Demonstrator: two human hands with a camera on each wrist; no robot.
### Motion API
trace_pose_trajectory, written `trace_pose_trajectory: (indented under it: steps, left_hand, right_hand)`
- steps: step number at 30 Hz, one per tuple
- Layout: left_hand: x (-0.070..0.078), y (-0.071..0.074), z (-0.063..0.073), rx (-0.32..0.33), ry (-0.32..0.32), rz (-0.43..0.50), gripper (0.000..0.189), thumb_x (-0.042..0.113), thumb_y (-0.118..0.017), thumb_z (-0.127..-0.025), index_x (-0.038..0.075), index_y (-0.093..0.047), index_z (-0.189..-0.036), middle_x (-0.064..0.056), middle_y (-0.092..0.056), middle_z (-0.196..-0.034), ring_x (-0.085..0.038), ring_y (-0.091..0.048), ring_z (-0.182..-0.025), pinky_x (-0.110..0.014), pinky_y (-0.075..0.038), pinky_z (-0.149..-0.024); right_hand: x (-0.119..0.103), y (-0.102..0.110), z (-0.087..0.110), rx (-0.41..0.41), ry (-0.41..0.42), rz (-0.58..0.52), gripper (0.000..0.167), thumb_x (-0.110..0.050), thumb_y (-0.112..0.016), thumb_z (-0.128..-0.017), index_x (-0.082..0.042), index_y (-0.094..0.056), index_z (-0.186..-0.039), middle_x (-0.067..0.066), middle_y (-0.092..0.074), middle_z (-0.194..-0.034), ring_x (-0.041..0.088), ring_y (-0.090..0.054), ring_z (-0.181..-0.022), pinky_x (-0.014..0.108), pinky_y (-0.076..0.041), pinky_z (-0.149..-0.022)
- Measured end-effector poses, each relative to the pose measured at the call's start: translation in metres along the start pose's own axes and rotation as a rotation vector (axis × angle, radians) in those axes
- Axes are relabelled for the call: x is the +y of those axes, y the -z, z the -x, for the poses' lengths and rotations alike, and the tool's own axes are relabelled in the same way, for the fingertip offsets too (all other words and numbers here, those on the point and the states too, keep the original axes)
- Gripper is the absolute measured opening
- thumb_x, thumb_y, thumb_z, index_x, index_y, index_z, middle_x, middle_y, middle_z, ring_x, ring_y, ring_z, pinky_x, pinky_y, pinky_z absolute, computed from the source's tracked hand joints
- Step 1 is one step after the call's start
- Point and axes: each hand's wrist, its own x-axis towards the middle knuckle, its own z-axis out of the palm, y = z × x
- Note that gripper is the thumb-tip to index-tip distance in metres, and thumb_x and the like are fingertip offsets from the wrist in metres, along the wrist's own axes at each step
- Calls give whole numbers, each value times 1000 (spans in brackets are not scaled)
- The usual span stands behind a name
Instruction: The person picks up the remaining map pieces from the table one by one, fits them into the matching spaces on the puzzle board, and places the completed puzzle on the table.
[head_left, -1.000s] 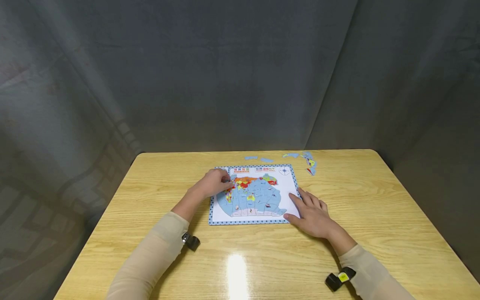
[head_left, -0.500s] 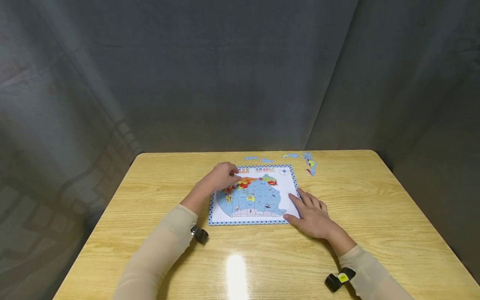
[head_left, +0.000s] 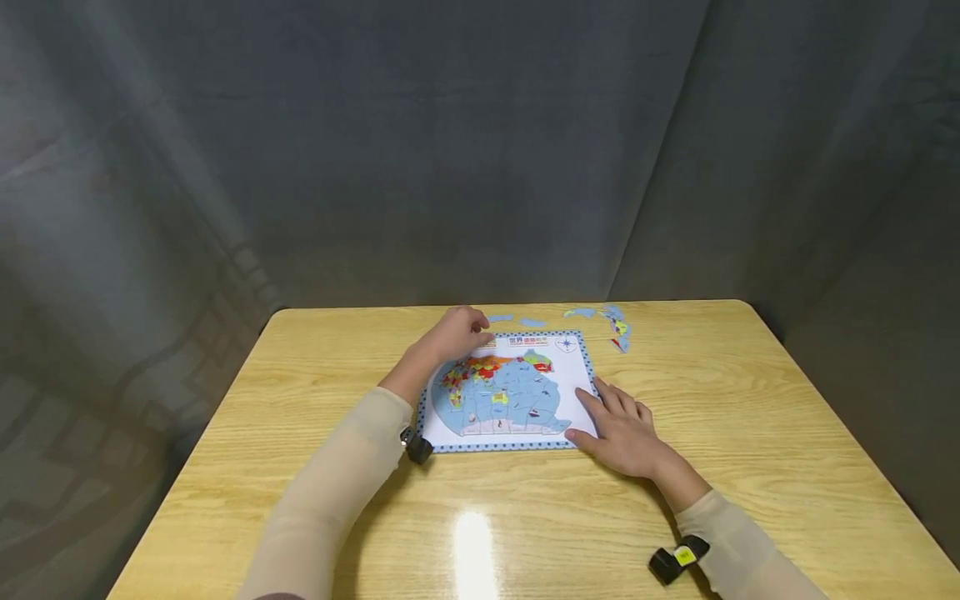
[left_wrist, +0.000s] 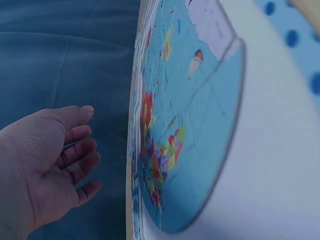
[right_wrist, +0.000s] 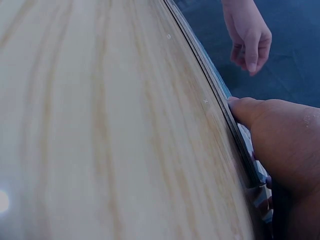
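A world map jigsaw puzzle board point(head_left: 567, 375) with a dotted blue border lies flat on the table. Pieces fill much of its map, and white backing shows at the map's upper right. My left hand point(head_left: 454, 335) hovers over the board's far left edge. In the left wrist view that hand point(left_wrist: 45, 160) has loosely bent fingers with nothing between them. My right hand point(head_left: 624, 435) rests with spread fingers on the board's near right edge. Its thumb point(right_wrist: 245, 109) lies along that edge in the right wrist view.
Two blue puzzle pieces, one of them a small strip point(head_left: 533, 322), lie just beyond the board. Farther right are a blue and yellow piece point(head_left: 580, 312) and a multicoloured cluster of pieces point(head_left: 621, 327). A grey curtain point(head_left: 480, 167) hangs behind the wooden table point(head_left: 360, 350).
My left hand has moved from the map's upper left, away from me and slightly right, toward the board's far edge. My right hand has stayed in place.
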Motion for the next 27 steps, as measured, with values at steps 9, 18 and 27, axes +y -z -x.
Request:
trace_pose_trajectory:
  steps: [9,18,27]
  left_hand:
    - [4,-5,-12,-13,19,19,34,26,-68,-93,3,-67,-119,-8,-64,-111,-22,-58,-101,-39,-49,-90]
    - [-4,-13,-28,-42,79,65,36,21,-66,-95,3,-64,-126,-11,-61,-121,-22,-56,-106,-38,-49,-92]
    - [-9,-19,-42,-19,146,73,35,21,-66,-95,3,-63,-126,-11,-61,-121,-24,-56,-111,-41,-47,-94]
  right_hand:
    - [-2,-1,1,7,-6,8,78,-63,-47,-94,-13,-34,-153,20,-16,-160,44,-14,-142,67,-14,-100]
    - [-8,-5,2,11,-11,7,78,-62,-49,-94,-12,-36,-153,21,-18,-160,44,-16,-142,66,-14,-102]
    - [-8,-8,6,14,-13,14,78,-63,-48,-94,-14,-35,-153,19,-17,-160,43,-16,-142,66,-15,-102]
